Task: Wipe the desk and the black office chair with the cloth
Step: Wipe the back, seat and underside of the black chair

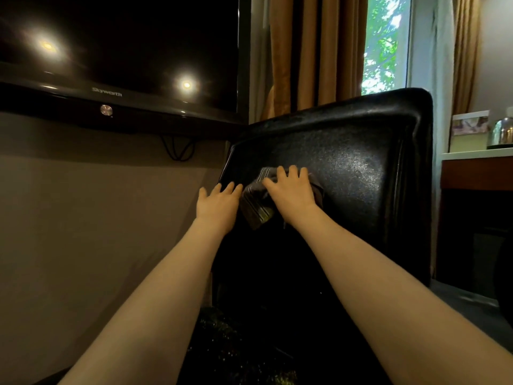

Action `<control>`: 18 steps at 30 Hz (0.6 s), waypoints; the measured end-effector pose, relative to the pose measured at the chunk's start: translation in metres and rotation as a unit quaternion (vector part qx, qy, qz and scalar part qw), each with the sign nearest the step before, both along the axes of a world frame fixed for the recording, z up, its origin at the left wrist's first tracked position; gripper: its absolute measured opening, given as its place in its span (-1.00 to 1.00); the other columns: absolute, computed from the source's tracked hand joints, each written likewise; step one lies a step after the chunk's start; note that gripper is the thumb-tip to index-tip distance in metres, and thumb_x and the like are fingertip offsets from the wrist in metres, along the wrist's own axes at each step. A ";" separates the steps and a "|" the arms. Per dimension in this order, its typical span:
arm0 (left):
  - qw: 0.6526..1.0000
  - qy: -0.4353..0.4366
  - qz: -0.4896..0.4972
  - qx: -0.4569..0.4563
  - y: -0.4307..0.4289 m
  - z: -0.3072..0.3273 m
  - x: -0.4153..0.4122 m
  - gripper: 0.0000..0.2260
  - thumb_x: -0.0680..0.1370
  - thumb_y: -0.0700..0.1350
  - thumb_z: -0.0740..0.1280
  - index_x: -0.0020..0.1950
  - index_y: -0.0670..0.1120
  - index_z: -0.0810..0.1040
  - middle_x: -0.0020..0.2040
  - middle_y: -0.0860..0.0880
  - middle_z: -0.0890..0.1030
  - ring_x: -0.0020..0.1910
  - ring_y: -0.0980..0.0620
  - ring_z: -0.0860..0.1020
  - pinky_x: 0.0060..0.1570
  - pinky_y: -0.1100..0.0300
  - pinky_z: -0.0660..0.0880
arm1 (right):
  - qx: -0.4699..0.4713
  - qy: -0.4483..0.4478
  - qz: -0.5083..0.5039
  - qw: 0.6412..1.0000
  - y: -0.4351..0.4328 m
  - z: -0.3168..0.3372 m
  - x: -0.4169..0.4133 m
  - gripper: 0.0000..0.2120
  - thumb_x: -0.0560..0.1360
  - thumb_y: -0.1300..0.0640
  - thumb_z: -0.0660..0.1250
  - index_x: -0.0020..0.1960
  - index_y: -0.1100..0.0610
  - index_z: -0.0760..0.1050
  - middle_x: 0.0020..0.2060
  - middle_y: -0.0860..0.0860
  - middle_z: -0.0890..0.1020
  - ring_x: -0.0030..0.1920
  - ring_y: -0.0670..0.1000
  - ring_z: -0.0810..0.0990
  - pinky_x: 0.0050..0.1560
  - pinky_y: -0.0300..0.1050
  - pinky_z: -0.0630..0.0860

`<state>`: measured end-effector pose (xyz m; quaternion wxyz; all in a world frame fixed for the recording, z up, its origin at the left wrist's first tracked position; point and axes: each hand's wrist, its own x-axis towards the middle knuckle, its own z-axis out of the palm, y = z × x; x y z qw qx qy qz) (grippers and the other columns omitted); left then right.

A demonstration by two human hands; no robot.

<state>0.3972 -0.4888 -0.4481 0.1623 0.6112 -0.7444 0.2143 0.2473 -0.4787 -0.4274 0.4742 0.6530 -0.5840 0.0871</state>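
- My right hand [291,193]: fingers straight and spread, palm pressing the cloth [254,200] flat against the backrest [355,159] of the black office chair [388,112].
- My left hand [218,208]: open, fingers straight, resting on the backrest's left edge just beside the cloth; it grips nothing.
- The cloth: grey, bunched, located mid-backrest under my right palm, with a striped hem [262,215] hanging below.
- Progress, as judged: the chair stage is in hand. The upper backrest shows a sheen, but I cannot tell wiped areas from unwiped ones.
- Outstanding, as judged: the lower backrest and the rest of the chair.
- The desk: no surface here can be identified as it with certainty, so its state is unknown.
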 end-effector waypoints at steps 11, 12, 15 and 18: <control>0.986 -0.055 0.003 0.155 -0.004 -0.070 -0.004 -0.42 0.56 -0.03 0.26 0.52 -0.02 0.10 0.47 -0.03 0.27 0.43 -0.09 0.25 0.39 -0.14 0.09 | 0.287 0.169 0.062 0.941 -0.006 -0.087 0.042 -0.71 0.57 0.10 0.21 0.26 0.14 0.45 0.26 0.10 0.50 0.29 0.15 0.38 0.26 0.00 0.28; 0.980 -0.083 0.012 0.179 -0.002 -0.078 -0.004 -0.44 0.54 0.02 0.29 0.49 -0.01 0.18 0.43 -0.03 0.34 0.40 -0.08 0.29 0.37 -0.12 0.11 | 0.321 0.208 0.066 0.922 -0.003 -0.094 0.043 -0.73 0.56 0.10 0.23 0.23 0.14 0.47 0.23 0.10 0.52 0.27 0.14 0.41 0.24 -0.01 0.30; 0.977 -0.076 0.021 0.196 0.002 -0.086 0.003 -0.49 0.46 0.15 0.35 0.36 0.01 0.38 0.28 -0.02 0.47 0.30 -0.07 0.38 0.32 -0.07 0.17 | 0.230 0.330 0.113 0.909 -0.006 -0.106 0.030 -0.85 0.49 0.10 0.29 0.02 0.05 0.58 -0.05 0.02 0.65 0.02 0.09 0.55 0.00 -0.06 0.43; 0.990 0.037 -0.016 0.138 0.002 -0.077 0.007 -0.54 0.49 0.08 0.29 0.36 0.01 0.36 0.26 -0.05 0.50 0.27 -0.10 0.43 0.29 -0.06 0.21 | 0.040 0.275 0.183 0.943 -0.018 -0.099 0.016 -0.75 0.39 0.13 0.15 -0.20 0.03 0.62 -0.27 0.01 0.65 -0.27 0.05 0.60 -0.25 -0.12 0.48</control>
